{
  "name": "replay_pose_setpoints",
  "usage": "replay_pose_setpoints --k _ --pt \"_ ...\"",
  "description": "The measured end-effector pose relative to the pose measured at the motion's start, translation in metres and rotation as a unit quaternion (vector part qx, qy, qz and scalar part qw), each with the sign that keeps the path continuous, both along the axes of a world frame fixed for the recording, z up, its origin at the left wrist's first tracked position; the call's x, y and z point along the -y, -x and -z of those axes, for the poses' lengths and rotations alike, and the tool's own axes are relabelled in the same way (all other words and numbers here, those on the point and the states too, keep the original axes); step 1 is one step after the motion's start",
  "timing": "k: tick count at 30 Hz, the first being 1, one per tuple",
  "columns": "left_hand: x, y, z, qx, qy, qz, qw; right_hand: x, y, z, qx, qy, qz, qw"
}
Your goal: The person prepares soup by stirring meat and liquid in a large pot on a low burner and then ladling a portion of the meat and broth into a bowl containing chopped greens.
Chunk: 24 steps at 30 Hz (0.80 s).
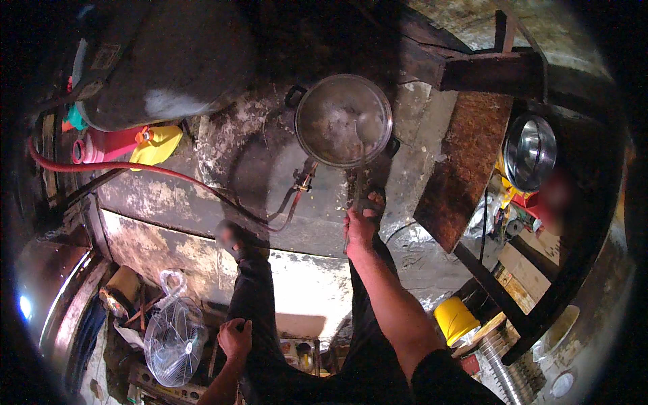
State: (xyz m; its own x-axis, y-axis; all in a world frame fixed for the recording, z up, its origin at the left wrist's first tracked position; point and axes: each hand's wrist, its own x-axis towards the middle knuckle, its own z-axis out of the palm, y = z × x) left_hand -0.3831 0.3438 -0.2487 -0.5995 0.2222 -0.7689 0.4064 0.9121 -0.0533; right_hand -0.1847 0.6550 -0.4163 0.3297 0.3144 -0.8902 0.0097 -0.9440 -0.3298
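My right hand is closed around the handle of a long metal ladle. The ladle's bowl rests inside a wide round metal pot, over contents that look cloudy and hard to make out. Two dark side handles stick out from the pot. Below its rim, a gas valve fitting joins a red hose; whatever supports the pot is hidden beneath it. My left hand lies by my left thigh with its fingers curled in, and nothing shows in it.
A wire-guarded fan stands at lower left. Beyond the hose lie a pink container and a yellow one. To the right are a rusty brown panel, a shiny metal bowl and a yellow bucket. A large dark drum-like vessel occupies upper left.
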Motion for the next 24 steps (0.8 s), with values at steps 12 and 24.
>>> replay_pose_setpoints --k 12,24 --pt "0.002 0.003 -0.002 0.004 -0.023 0.003 1.000 0.026 -0.054 0.087 0.120 -0.150 -0.123 0.974" --pt "0.003 -0.001 -0.006 -0.007 -0.011 -0.011 1.000 -0.033 -0.018 0.038 0.090 -0.155 -0.234 0.956"
